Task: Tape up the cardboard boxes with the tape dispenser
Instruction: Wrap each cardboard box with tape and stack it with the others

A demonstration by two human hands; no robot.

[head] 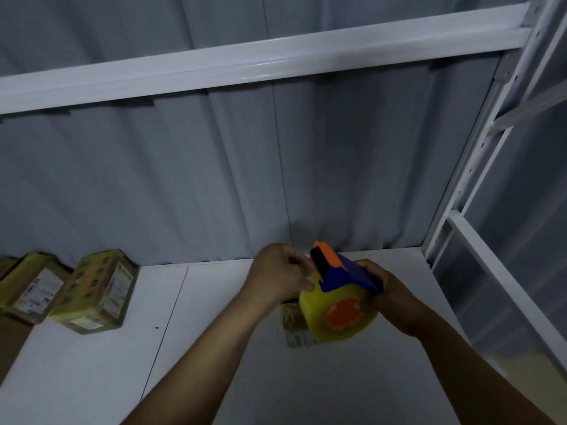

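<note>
Right hand grips the tape dispenser by its blue body, fingers wrapped round the rear, holding it in the air above the white shelf board. Yellowish tape roll with orange hub faces the camera, orange/black head points up and away. Left hand sits at the head end, fingers curled and bunched in a pinch against the roll edge just below the head; can't resolve whether a tape end is between them. Small cardboard box lies on the board directly under the dispenser, mostly hidden by it, apart from both hands. Two taped boxes lie side by side far left against the grey curtain. White shelf beam overhead, perforated upright at right
</note>
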